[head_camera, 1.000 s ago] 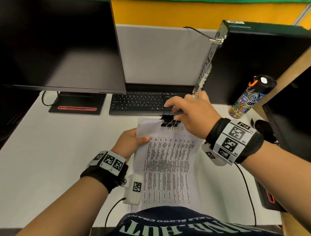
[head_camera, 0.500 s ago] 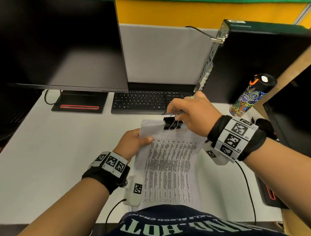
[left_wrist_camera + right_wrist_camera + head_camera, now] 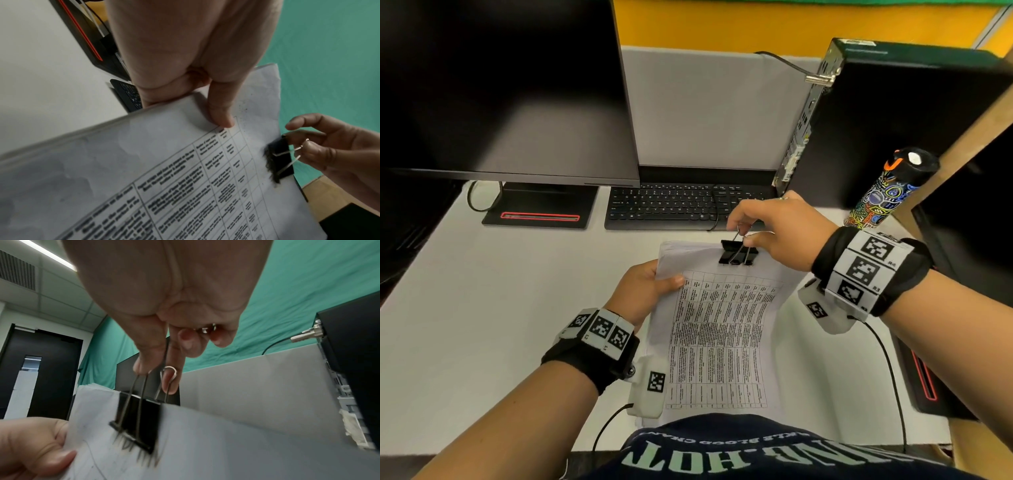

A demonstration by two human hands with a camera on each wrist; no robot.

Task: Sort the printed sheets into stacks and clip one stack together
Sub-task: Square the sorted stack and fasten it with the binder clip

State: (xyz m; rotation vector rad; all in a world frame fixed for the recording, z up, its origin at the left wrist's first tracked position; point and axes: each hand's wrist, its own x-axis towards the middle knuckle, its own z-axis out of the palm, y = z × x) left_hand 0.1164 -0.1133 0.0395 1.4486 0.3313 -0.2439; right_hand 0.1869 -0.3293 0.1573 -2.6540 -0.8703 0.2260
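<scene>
A stack of printed sheets [image 3: 722, 329] with a table of text is held tilted above the white desk. My left hand [image 3: 650, 287] grips its upper left edge, thumb on top [image 3: 221, 113]. A black binder clip [image 3: 739, 252] sits on the top edge of the stack [image 3: 226, 443]. My right hand [image 3: 774, 226] pinches the clip's wire handles [image 3: 156, 379] between thumb and forefinger. The clip [image 3: 279, 160] shows at the sheet's edge in the left wrist view, the right hand's fingers just beside it.
A black keyboard [image 3: 674, 205] lies just beyond the sheets. A monitor [image 3: 500, 89] stands at the left and a black computer case [image 3: 893, 130] at the right. A patterned bottle [image 3: 883, 192] stands near the right hand. A cable [image 3: 887, 370] trails across the desk's right side.
The clip has gone from spread open above the top edge to seated on the stack. The right hand's pinch has shifted up onto the handles. The left hand has kept its hold.
</scene>
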